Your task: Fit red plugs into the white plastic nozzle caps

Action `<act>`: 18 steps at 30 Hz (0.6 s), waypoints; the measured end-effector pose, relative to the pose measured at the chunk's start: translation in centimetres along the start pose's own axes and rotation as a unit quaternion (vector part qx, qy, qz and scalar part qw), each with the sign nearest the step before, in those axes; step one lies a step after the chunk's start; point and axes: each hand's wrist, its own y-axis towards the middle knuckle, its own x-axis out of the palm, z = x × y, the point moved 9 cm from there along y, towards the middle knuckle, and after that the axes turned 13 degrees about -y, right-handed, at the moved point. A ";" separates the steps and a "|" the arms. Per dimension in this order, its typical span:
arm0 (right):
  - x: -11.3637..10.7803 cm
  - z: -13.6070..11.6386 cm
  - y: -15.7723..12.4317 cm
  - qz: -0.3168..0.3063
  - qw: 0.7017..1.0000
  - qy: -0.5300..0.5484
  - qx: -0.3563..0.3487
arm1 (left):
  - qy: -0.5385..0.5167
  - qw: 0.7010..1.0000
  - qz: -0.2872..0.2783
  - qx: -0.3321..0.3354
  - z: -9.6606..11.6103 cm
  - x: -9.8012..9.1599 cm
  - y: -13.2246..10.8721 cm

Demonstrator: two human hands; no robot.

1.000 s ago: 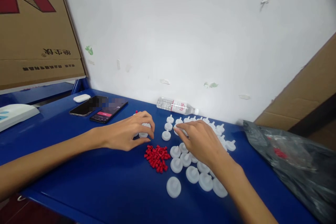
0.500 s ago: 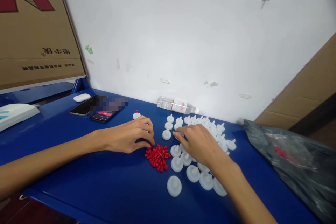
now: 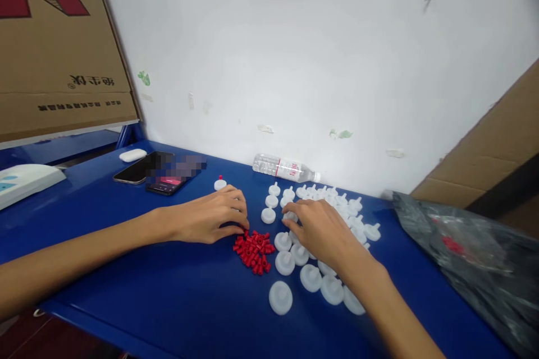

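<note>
My left hand (image 3: pixel 223 216) is curled at the back edge of a pile of small red caps (image 3: pixel 253 252), its thumb and fingertips closing on one red cap (image 3: pixel 246 232). Over the white pieces reaches my right hand (image 3: pixel 318 230); its thumb and forefinger curl around a white spouted disc (image 3: pixel 289 216), partly hidden by the hand. Many similar white discs (image 3: pixel 285 263), each round with a thin spout, stand around and under that hand. Beyond my left hand, one white disc (image 3: pixel 219 184) has a red cap on its spout.
A clear plastic bottle (image 3: pixel 286 169) lies along the wall. Two phones (image 3: pixel 172 180), a white case (image 3: pixel 132 155) and a white device (image 3: pixel 29 185) are at the left. A dark plastic bag (image 3: pixel 458 269) covers the right side of the blue table (image 3: pixel 189 297).
My right thumb and forefinger have parted slightly, and the white disc shows more between them. My left hand has hardly moved at the red pile. The whole view shifts slightly.
</note>
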 end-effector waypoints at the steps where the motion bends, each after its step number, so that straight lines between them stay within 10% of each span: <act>1: 0.1 0.0 0.0 -0.002 1.000 0.001 0.002 | 0.005 1.000 -0.002 0.000 -0.1 0.0 0.0; 18: 0.9 0.1 0.0 -0.024 0.999 0.042 -0.006 | 0.049 0.998 0.001 -0.039 -2.1 0.1 -0.2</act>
